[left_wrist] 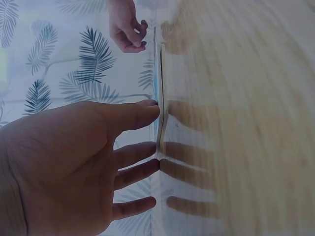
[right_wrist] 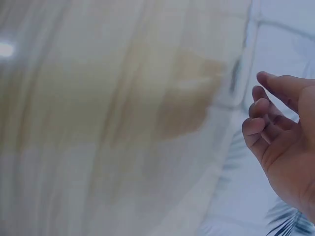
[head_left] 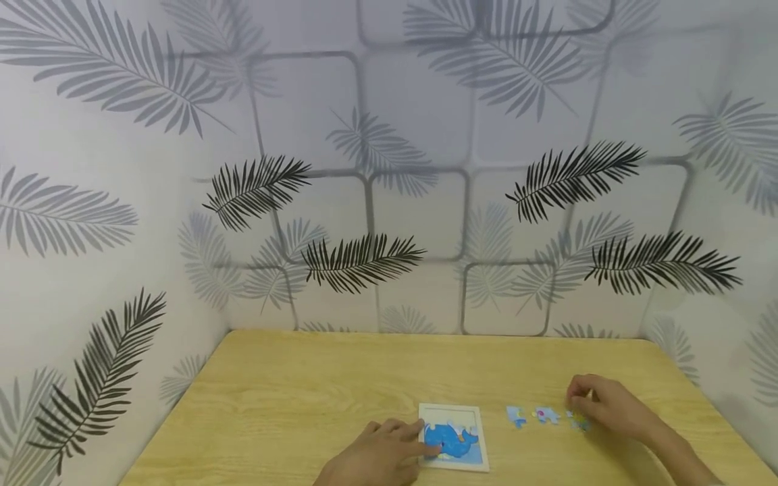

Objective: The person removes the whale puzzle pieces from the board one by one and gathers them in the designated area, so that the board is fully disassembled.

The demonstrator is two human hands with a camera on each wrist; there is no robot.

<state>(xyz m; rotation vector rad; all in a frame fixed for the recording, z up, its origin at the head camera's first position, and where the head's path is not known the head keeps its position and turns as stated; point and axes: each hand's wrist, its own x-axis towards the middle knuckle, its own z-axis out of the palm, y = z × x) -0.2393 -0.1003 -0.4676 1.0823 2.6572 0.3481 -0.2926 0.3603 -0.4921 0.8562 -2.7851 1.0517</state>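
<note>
A white-framed puzzle board (head_left: 483,445) with a blue whale picture lies near the table's front edge; its upper part shows bare backing. My left hand (head_left: 379,453) rests at its left side, fingers extended, a fingertip on the picture. In the left wrist view that left hand (left_wrist: 74,162) touches the thin board edge. Right of the board lie loose pieces: one light blue (head_left: 516,415), one with a pink spot (head_left: 546,415), and one with yellow (head_left: 579,421) partly under my right hand (head_left: 616,408). The right wrist view shows the right hand (right_wrist: 290,130) with bent fingers, above the table, holding nothing visible.
The wooden table (head_left: 292,385) reaches back to a wall (head_left: 419,297) with leaf-patterned covering. Similar patterned walls stand at the left and right sides.
</note>
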